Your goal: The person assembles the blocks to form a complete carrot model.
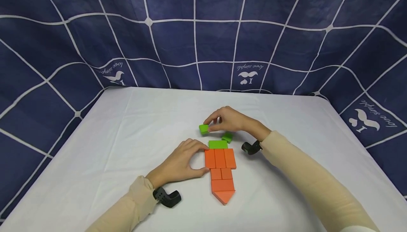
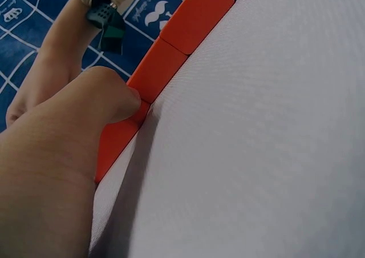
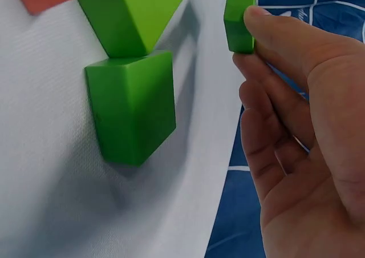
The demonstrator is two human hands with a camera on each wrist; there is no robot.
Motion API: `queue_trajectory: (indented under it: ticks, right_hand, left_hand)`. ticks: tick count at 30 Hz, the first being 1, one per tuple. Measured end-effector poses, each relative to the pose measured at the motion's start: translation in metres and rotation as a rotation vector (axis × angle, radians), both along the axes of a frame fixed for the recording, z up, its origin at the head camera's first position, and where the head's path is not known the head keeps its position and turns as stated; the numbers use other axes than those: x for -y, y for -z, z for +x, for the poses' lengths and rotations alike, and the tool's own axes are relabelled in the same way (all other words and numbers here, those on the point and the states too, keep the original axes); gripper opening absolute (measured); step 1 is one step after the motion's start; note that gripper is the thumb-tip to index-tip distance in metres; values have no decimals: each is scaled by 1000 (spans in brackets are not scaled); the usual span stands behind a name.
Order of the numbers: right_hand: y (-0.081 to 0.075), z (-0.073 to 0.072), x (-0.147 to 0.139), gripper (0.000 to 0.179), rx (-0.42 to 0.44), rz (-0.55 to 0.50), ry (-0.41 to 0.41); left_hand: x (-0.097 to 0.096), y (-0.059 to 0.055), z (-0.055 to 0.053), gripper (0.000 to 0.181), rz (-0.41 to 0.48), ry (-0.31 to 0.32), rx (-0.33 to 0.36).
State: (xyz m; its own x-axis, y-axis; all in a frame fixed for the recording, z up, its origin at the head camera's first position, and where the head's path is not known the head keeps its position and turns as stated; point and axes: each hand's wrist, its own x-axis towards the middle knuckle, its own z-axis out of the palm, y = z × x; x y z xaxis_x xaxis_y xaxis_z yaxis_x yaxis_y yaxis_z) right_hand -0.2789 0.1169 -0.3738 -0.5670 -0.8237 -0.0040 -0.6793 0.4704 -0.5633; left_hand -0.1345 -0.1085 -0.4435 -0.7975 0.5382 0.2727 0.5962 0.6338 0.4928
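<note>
My right hand (image 1: 229, 119) pinches a small green block (image 1: 204, 129) between thumb and fingertips, above the table. In the right wrist view that same green block (image 3: 239, 19) shows at the fingertips. Another small green block (image 1: 227, 137) rests on the cloth under this hand, its corner against a flat green block (image 1: 218, 144). My left hand (image 1: 182, 163) lies left of a row of three tall orange blocks (image 1: 220, 158). Its thumb and index fingertip touch the left edge, near the bottom and top corners. The left thumb (image 2: 117, 98) is at an orange seam in the left wrist view.
Below the tall blocks come two small orange blocks (image 1: 221, 173), a wide orange block (image 1: 222, 185) and an orange triangle block (image 1: 224, 196) pointing toward me. A white cloth (image 1: 152, 122) covers the table. Blue white-lined fabric (image 1: 175, 41) hangs behind and at the sides.
</note>
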Motion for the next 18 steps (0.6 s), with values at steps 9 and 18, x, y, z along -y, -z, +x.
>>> queue_trajectory:
  ticks: [9,18]
  right_hand:
    - [5,2,-5,30,17,9,-37]
    - [9,3,-7,30,18,24,-51]
  left_hand:
    - [0,2,0,55,-3,-4,19]
    - [-2,0,0,55,-5,1,12]
